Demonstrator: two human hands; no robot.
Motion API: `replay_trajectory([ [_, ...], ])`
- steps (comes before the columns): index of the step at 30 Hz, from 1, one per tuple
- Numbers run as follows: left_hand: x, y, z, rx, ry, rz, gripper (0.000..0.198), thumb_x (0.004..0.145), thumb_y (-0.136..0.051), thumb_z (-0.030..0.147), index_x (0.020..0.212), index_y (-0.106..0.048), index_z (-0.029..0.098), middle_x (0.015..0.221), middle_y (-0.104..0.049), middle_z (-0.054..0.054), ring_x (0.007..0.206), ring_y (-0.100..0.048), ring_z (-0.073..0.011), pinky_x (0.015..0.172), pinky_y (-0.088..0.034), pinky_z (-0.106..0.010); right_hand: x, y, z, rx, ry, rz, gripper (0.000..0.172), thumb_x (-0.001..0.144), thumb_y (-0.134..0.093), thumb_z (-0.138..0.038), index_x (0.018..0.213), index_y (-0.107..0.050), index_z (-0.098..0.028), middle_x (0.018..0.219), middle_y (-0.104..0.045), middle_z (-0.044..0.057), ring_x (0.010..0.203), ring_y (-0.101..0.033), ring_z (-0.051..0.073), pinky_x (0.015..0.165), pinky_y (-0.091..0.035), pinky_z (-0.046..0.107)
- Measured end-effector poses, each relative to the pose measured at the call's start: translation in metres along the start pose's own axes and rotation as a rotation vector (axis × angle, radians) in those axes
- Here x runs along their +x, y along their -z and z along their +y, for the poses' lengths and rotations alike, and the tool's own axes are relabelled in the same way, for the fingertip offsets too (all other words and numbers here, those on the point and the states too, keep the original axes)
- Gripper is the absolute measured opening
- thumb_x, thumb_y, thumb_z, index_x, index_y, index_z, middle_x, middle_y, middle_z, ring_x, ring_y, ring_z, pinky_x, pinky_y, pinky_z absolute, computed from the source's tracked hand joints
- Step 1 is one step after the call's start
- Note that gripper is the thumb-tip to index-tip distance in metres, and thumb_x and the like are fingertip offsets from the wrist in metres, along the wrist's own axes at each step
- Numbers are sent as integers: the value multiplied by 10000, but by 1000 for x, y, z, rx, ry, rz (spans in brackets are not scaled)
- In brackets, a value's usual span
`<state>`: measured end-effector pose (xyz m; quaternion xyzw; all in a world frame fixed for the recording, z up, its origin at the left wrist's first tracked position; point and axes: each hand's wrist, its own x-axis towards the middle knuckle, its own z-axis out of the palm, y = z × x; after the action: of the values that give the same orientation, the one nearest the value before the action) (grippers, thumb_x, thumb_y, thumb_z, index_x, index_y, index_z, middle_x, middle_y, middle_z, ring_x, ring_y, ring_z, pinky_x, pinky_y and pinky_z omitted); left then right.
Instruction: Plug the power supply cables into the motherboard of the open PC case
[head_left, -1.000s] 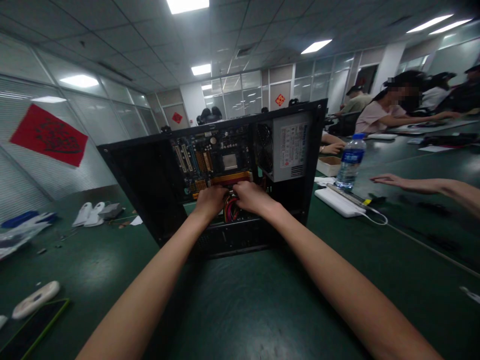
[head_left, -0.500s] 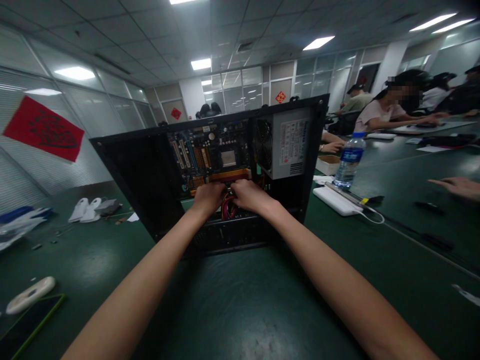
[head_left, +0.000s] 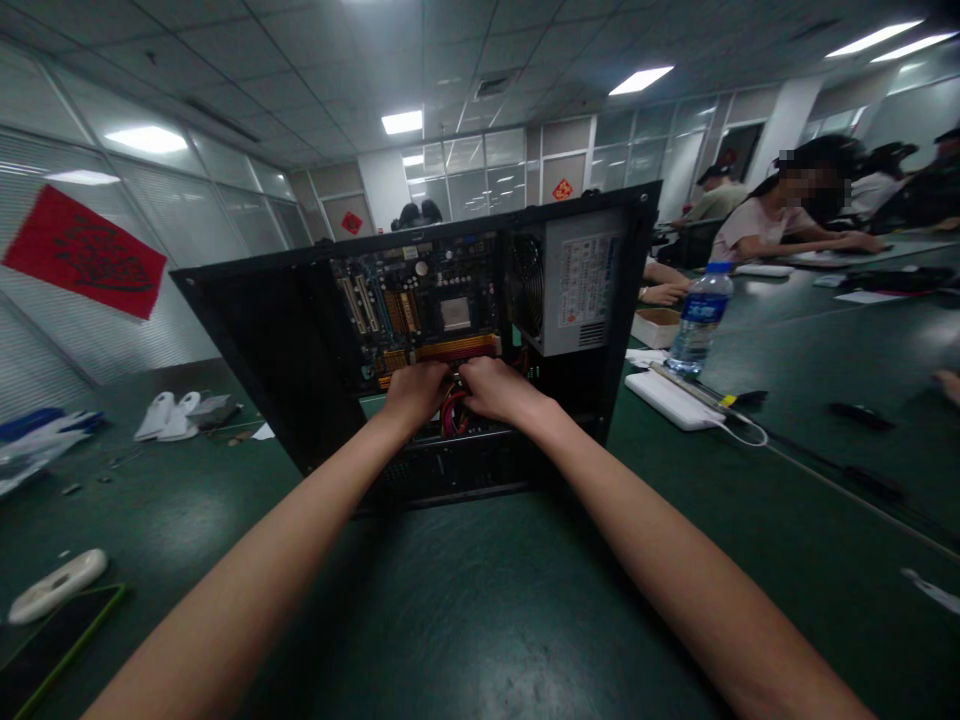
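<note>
A black computer case (head_left: 247,310) stands on the table with its side open towards me. Inside it are a motherboard (head_left: 431,275) and, at upper right, a grey power supply (head_left: 577,285) with a fan. My left hand (head_left: 418,390) and my right hand (head_left: 495,388) are both inside the case, close together below the memory slots (head_left: 457,348). Their fingers are curled inward around a bundle of red and yellow cables (head_left: 452,412). The fingertips are hidden, so exactly what each pinches does not show.
On the green table (head_left: 480,610), a phone (head_left: 56,645) and a white oval object (head_left: 60,585) lie at left. A water bottle (head_left: 701,320), a white power bank (head_left: 671,400) and a small box (head_left: 655,327) stand right of the case. Other people (head_left: 780,220) sit at right.
My hands keep almost the same place and pose at the cables. The view has shifted slightly. At the right edge, another person's hand has drawn back mostly out of view.
</note>
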<state>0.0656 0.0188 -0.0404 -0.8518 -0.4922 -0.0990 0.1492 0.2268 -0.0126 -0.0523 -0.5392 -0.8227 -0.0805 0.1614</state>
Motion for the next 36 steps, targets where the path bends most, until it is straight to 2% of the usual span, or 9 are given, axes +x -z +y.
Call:
replay_trajectory([
  [8, -2, 3, 4, 6, 12, 5, 290, 958, -495, 314, 1096, -722, 196, 1106, -746, -115, 1029, -696, -307, 814, -520, -368, 0, 1, -2, 6, 1, -38, 243, 864, -575, -162, 1085, -659, -106, 1131, -682, 182, 1054, -670, 304, 857, -504, 338],
  [14, -6, 4, 0, -11, 16, 11, 294, 964, -493, 312, 1124, -718, 211, 1115, -747, -111, 1036, -697, -298, 820, -526, -362, -4, 3, -3, -19, 22, -13, 219, 898, -546, -149, 1093, -637, -113, 1177, -630, 163, 1069, -654, 273, 895, -485, 324],
  [19, -8, 4, -3, -47, 27, 2, 284, 961, -521, 339, 1138, -719, 240, 1115, -753, -82, 1041, -698, -266, 832, -519, -323, -6, 8, -3, -64, 8, 1, 203, 936, -506, -159, 1107, -610, -127, 1191, -585, 147, 1017, -663, 249, 852, -489, 320],
  [24, -9, 3, -4, -55, 33, -18, 295, 971, -498, 350, 1140, -717, 249, 1113, -752, -94, 1039, -702, -283, 838, -526, -353, 3, 8, -2, -147, 96, -23, 220, 980, -451, -169, 1144, -592, -133, 1205, -573, 136, 994, -673, 243, 812, -497, 314],
  [30, -10, 1, -7, -75, 38, -11, 280, 967, -502, 353, 1096, -726, 245, 1086, -754, -112, 1015, -709, -294, 836, -529, -370, 13, 0, 4, -251, 189, -44, 269, 1011, -378, -164, 1191, -574, -119, 1202, -570, 151, 1034, -668, 262, 850, -503, 338],
  [36, -11, 0, -9, -113, 46, -3, 282, 958, -498, 344, 1087, -725, 238, 1072, -752, -124, 999, -710, -303, 827, -528, -379, 17, -8, 3, -287, 166, -32, 296, 1010, -349, -155, 1219, -554, -116, 1205, -569, 172, 991, -681, 265, 786, -527, 337],
])
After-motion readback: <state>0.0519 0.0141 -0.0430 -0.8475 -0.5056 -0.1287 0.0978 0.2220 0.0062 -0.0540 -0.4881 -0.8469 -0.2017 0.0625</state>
